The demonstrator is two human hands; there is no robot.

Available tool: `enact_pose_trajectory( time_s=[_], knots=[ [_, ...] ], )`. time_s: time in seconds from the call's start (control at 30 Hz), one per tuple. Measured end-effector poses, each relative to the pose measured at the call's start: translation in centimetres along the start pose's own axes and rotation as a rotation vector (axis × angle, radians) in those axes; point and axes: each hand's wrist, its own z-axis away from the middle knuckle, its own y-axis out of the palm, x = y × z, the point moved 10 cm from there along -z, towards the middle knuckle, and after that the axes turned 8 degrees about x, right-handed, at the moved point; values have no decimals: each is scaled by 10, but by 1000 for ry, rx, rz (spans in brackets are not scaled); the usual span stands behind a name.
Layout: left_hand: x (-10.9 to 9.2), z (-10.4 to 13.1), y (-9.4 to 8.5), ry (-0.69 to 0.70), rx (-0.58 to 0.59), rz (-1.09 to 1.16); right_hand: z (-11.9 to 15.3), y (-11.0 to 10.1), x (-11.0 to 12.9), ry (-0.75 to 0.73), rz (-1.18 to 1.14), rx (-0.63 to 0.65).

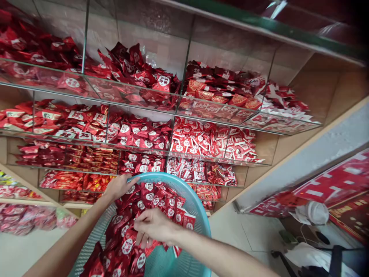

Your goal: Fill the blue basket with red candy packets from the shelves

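A teal plastic basket (205, 221) with perforated walls holds many small red foil packets (127, 246) with white round labels. My left hand (119, 187) grips the basket's far-left rim, its fingertips over the edge. Inside the basket, my right hand (157, 227) is closed among the packets, thumb and fingers bent together on a red packet; the packet is partly hidden by the fingers. Part of the basket's teal bottom shows below that hand.
Tiered wooden shelves with glass dividers (186, 57) stand right in front, filled with red packets (138, 132). A green-edged glass shelf (259, 29) overhangs above. At the right are red printed boxes (337, 179), a white bag (311, 256) and tiled floor (245, 238).
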Motion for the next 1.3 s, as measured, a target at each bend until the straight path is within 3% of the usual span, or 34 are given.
enact_pose_trajectory(
  time_s=[0.1,0.2,0.27,0.33,0.43,0.6,0.67,0.77,0.9,1.03,1.2,1.3],
  knots=[
    [0,-2,-2,-10,-1,-3,32,-30,9,-141,125,-121],
    [-4,-4,-2,-5,12,-8,82,-80,22,-278,371,-398],
    [-9,-6,-3,14,10,-25,115,-106,31,-301,611,-589],
    [-15,-9,-4,30,3,-50,135,-117,35,-265,831,-685],
    [-22,-13,-3,32,20,-72,138,-106,29,-195,1037,-606],
    [-33,-15,0,46,33,-73,101,-44,-9,-70,1317,-152],
    [-36,-15,1,56,28,-70,85,-24,-22,-15,1405,-26],
    [-38,-15,3,57,39,-65,66,-4,-30,54,1493,73],
    [-38,-14,5,45,48,-67,60,6,-29,106,1511,104],
    [-36,-13,6,34,55,-53,80,-15,-22,119,1463,41],
    [-36,-13,6,43,44,-63,114,-83,-6,134,1489,-346],
    [-36,-14,6,28,45,-73,120,-103,-10,158,1536,-483]
  ],
)
